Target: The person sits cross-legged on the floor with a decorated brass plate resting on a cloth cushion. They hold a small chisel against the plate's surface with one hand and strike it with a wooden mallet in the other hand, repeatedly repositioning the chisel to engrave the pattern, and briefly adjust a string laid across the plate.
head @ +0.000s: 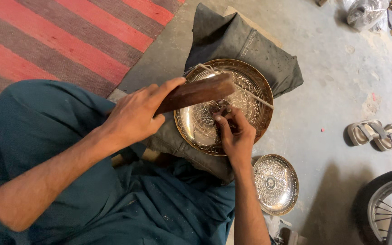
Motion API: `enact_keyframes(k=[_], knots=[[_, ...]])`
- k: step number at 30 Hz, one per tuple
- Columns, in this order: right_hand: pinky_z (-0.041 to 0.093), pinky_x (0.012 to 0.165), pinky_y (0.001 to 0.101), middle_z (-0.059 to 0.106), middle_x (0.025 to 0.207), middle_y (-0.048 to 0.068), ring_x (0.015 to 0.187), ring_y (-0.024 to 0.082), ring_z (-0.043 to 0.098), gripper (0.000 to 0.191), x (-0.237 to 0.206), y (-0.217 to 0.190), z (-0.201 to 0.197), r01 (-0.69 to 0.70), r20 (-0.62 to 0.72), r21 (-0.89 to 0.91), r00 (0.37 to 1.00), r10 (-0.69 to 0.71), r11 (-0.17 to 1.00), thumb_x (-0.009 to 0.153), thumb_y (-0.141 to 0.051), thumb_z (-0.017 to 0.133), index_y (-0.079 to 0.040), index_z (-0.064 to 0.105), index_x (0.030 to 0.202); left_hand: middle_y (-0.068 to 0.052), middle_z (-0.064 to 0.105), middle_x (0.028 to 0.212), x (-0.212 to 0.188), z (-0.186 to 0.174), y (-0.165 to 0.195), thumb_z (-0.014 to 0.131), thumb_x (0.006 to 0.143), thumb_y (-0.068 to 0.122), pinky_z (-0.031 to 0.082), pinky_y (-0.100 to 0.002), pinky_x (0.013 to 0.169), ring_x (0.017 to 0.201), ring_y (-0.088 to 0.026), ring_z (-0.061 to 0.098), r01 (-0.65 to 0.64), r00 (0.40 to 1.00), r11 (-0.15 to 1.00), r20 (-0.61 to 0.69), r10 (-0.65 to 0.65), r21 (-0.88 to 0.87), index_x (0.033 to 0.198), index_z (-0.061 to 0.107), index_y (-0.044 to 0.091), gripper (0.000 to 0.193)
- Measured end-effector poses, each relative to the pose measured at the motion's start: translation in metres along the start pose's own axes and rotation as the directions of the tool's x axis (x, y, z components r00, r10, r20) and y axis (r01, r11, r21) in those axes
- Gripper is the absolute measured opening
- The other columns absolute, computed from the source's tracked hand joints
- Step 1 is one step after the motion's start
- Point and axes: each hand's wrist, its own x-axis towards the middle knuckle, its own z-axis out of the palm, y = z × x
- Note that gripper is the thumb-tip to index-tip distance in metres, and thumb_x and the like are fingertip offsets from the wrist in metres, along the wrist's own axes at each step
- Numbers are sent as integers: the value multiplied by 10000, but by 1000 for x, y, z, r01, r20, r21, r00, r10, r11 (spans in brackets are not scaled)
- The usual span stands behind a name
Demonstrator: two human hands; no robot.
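Hands first: I see my left hand (134,113) wrapped around a wooden block (196,92), my right hand (234,131) pinching a small punch (barely visible). Both meet over the engraved brass plate (225,106), cushioned by a grey pillow (250,50); a smaller plate (275,183) lies at five o'clock.

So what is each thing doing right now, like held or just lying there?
Left hand: gripping the wooden block, held over the plate.
Right hand: fingers pinching a small tool against the plate's middle.
Large engraved brass plate: propped on the grey cushion, a string across it.
Small engraved plate: lying flat on the floor, untouched.
Sandals: lying side by side on the floor.
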Motion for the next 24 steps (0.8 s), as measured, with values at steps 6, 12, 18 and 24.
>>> enact_keyframes(k=[6,12,18,24], knots=[[558,752,228,787,949,36,864,67,710,85,1,3,-3,-7,69,68,998,2,998,978,-37,728,15,687,1031,-87,577,919,9,5,-11,625,923,-20,503,-442,780,859,-260,611,-206,938,884,-171,300,419,1573,437,271,736],[557,833,233,785,1003,51,927,73,702,193,5,1,-3,-30,133,147,991,10,989,980,-30,694,6,703,1169,-82,559,899,10,6,-18,610,976,-14,475,-464,812,859,-264,601,-176,955,872,-134,264,457,1590,443,288,705],[516,666,243,767,920,54,773,82,656,137,5,-1,-2,-62,84,29,995,60,998,971,-41,719,22,722,1092,-97,587,914,11,2,-20,638,911,-4,501,-455,788,880,-272,612,-165,963,824,-89,253,542,1572,442,271,742],[510,696,234,718,882,49,774,66,614,139,3,-1,1,-2,-17,2,1000,2,1000,976,-46,754,33,692,1072,-117,610,941,4,-5,-14,743,788,83,552,-482,746,898,-320,663,-25,999,981,-14,29,191,1552,374,274,869]])
